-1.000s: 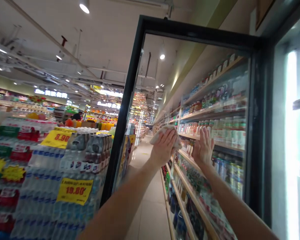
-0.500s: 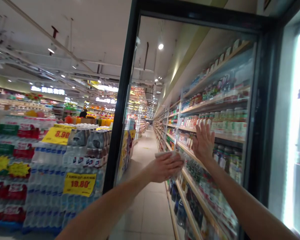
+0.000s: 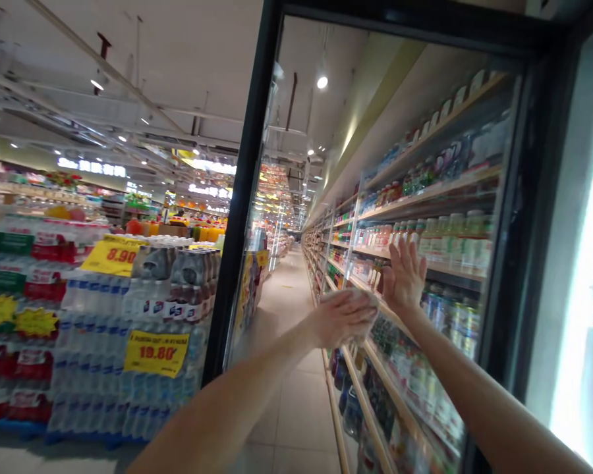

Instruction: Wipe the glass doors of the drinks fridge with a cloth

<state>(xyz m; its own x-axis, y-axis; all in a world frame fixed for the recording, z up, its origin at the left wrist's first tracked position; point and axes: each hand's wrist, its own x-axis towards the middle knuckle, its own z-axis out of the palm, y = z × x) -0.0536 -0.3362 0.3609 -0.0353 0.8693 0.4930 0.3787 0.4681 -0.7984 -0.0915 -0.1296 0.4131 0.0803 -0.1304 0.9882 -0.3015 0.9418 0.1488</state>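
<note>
A glass door (image 3: 321, 171) with a black frame (image 3: 242, 197) stands in front of me. My left hand (image 3: 346, 319) lies flat over a white cloth (image 3: 362, 336), pressing it to the pane; the palm hides most of the cloth. To the right and slightly higher, my right hand (image 3: 406, 276) rests with its fingers spread on the glass, holding nothing.
In the glass appear shelves of bottles (image 3: 454, 237) and a long aisle (image 3: 286, 283). Left of the door, packs of bottled water (image 3: 89, 355) are stacked with yellow price signs (image 3: 157, 353). A bright light strip (image 3: 580, 316) glows at the far right.
My left hand has slid the cloth a little to the right and up, closer to my right hand. The right hand stays in nearly the same place; the view has shifted slightly.
</note>
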